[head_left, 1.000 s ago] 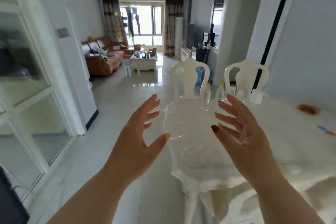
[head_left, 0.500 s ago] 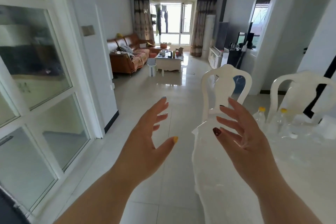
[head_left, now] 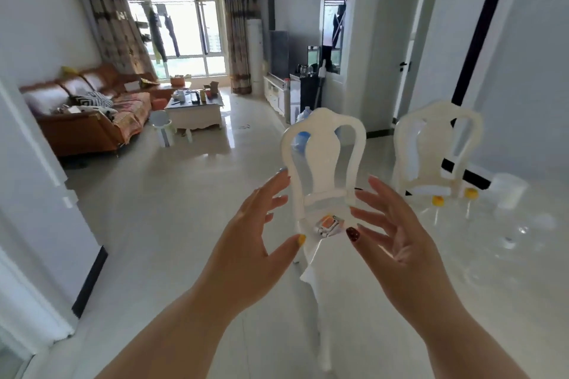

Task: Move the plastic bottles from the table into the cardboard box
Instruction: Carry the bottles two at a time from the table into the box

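Note:
My left hand (head_left: 251, 243) and my right hand (head_left: 397, 243) are raised in front of me, palms facing each other, fingers spread, holding nothing. Two clear plastic bottles with yellow caps (head_left: 437, 201) (head_left: 470, 194) stand at the far side of the white table (head_left: 492, 271) to my right, blurred and hard to make out. Other clear bottle shapes (head_left: 511, 240) lie faintly on the table. A small orange-and-white packet (head_left: 328, 224) rests on the near white chair's seat, between my hands in the image. No cardboard box is in view.
Two white chairs (head_left: 323, 157) (head_left: 437, 144) stand by the table. A white cup-like container (head_left: 508, 191) sits on the table's far side. Beyond lie shiny floor tiles, an orange sofa (head_left: 86, 114), a coffee table (head_left: 197, 108) and a glass partition (head_left: 18, 255) at my left.
The view has swung left and forward: the table slid to the right edge and the near chair now stands between my hands. Both hands stay raised, spread and holding nothing.

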